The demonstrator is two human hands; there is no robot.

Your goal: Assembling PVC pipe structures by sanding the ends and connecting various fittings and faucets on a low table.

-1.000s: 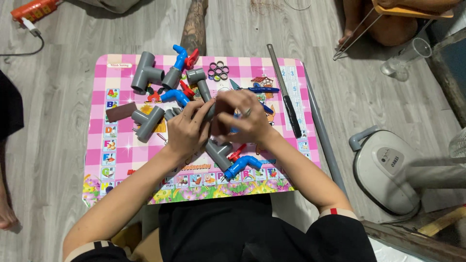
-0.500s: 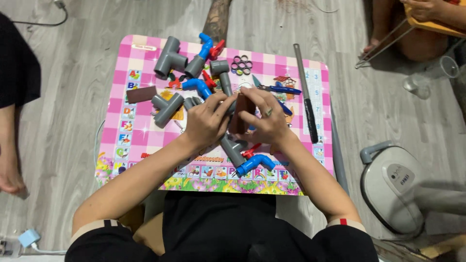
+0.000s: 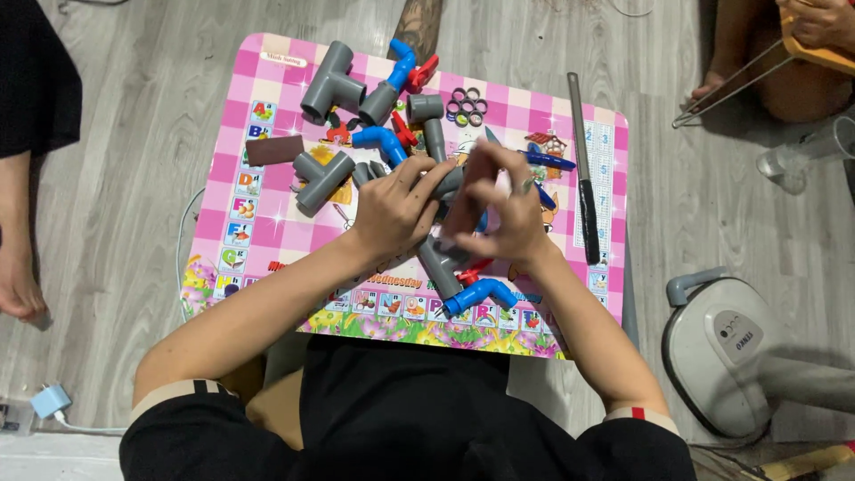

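Note:
My left hand (image 3: 399, 209) and my right hand (image 3: 496, 211) meet over the middle of a small pink checked table (image 3: 267, 223). Both grip a grey pipe fitting (image 3: 451, 183) between them; most of it is hidden by my fingers. Just below my hands lies a grey pipe (image 3: 438, 265) joined to a blue elbow (image 3: 477, 295) with a red valve handle beside it. Around my hands lie other parts: a grey tee (image 3: 330, 83), a grey elbow piece (image 3: 321, 178), a blue elbow (image 3: 381, 140) and a blue-and-grey assembly (image 3: 392, 80).
A long black hand saw (image 3: 583, 165) lies along the table's right side. Several small rings (image 3: 467, 105) and a brown block (image 3: 274, 150) sit near the far side. A white fan base (image 3: 730, 343) stands at right. Other people's feet (image 3: 18, 276) and legs border the floor.
The camera has shifted, so the table sits lower and more to the right in view. My hands stay together on the grey fitting, fingers turning slightly.

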